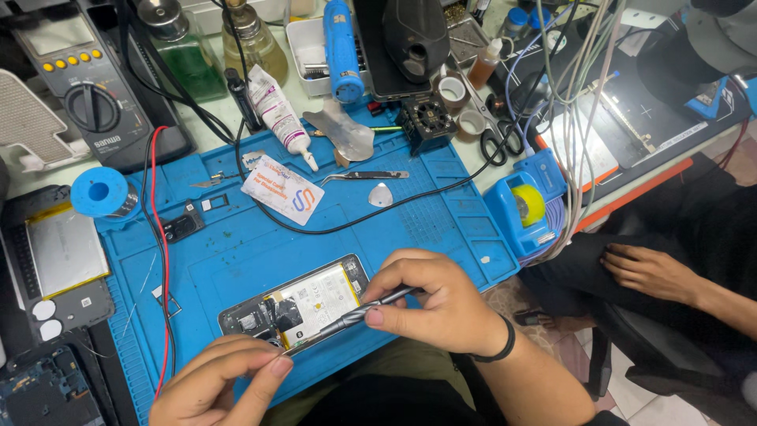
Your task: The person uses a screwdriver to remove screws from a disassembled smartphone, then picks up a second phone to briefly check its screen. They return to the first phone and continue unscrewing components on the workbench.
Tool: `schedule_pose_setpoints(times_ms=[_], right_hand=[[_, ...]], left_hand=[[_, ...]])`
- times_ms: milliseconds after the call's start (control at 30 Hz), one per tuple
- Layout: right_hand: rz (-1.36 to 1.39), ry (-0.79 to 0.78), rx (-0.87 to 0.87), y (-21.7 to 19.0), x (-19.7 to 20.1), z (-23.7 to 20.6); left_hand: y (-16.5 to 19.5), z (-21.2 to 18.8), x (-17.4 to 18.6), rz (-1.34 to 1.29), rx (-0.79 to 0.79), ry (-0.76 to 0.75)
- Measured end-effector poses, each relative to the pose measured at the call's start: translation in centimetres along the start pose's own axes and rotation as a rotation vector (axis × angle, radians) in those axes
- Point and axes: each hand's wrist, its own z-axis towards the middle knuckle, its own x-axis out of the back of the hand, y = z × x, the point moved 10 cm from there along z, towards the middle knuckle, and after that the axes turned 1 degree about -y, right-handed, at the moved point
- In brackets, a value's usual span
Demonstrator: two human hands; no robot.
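This is an electronics repair workshop, shown by what surrounds the blue silicone work mat (236, 260). A multimeter (91, 87) sits beyond its far left corner, solvent bottles (256, 39) beyond its far edge, tweezers (367, 176) and an opened phone (296, 304) on it, a tape dispenser (524, 205) just right of it.

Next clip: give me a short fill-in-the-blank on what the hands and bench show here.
1. The right hand grips a slim grey metal ____ like a pen.
2. The opened smartphone with its pale battery exposed lies on a ____ silicone work mat.
3. The left hand pinches the tool's ____.

Missing: screwdriver; blue; tip
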Motion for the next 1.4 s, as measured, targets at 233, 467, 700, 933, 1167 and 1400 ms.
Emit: schedule_pose_setpoints(times_ms=[233, 467, 700, 933, 1167, 1400], right_hand=[[-0.023, -0.032, -0.067, 0.4, -0.1, -0.2], [-0.043, -0.012, -0.052, 0.1, 0.3, -0.3], [-0.147, -0.044, -0.117, 1.1, 0.6, -0.7], [-0.266, -0.006, 0.002, -3.1, 3.2, -0.1], [-0.965, -0.029, 0.112, -8.2, 4.6, 4.4], [-1.195, -0.198, 0.194, -8.0, 1.0, 7.0]], left_hand=[[2.5, 0.4, -0.7, 0.184, -0.125, -0.049], [3.2, 0.6, -0.8, 0.25, -0.069, -0.046], [6.3, 0.7, -1.6, 0.269, -0.207, -0.096], [8.0, 1.2, -2.8, 0.311, -0.326, -0.121], [6.9, 1.0, -9.0, 0.479, -0.345, -0.338], [4.4, 1.0, -11.6, 0.588, -0.256, -0.36]])
